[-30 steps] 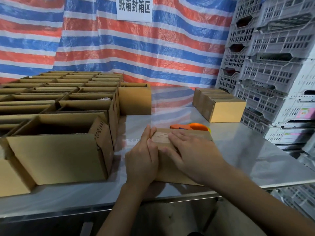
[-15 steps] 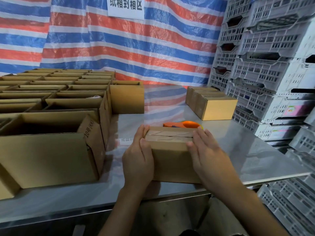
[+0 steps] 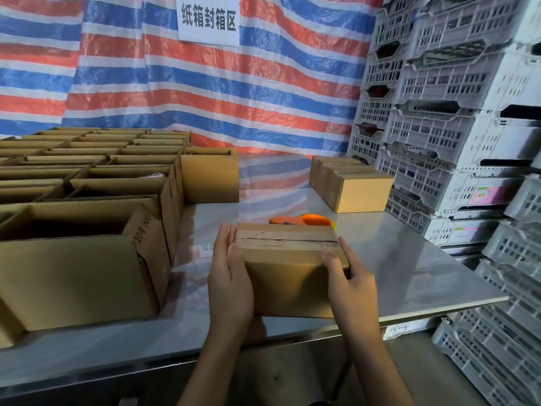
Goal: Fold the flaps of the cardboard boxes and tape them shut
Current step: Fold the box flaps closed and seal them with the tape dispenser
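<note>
**Cardboard box taped, both hands moved to its ends**

Clear tape point(image 3: 287, 244) runs along the top seam of the small brown cardboard box point(image 3: 289, 276), whose flaps lie folded flat and closed. It sits near the front edge of the shiny steel table point(image 3: 409, 273); whether its base is fully on the surface cannot be told.

A second ago both hands lay on the lid, the right one spread across the tape. Now the lid is bare. The left hand point(image 3: 229, 285) clasps the box's left end, with its fingers laid straight along that wall and its thumb on the near face. The right hand point(image 3: 354, 288) grasps the right end the same way, thumb round the near corner. Half a second ago they already flanked the box; since then the right hand has slid lower on its corner.

Just behind the box lies the orange plastic tape dispenser point(image 3: 304, 220), as before. To the box's left stand many open-topped brown cartons point(image 3: 76, 276). Behind it to the right is a row of closed brown cartons point(image 3: 357, 191), and further right rise stacked grey slotted plastic crates point(image 3: 453, 127). Far behind the box hangs a red, white and blue striped tarpaulin point(image 3: 263, 98) bearing a white paper sign point(image 3: 208, 20)
</note>
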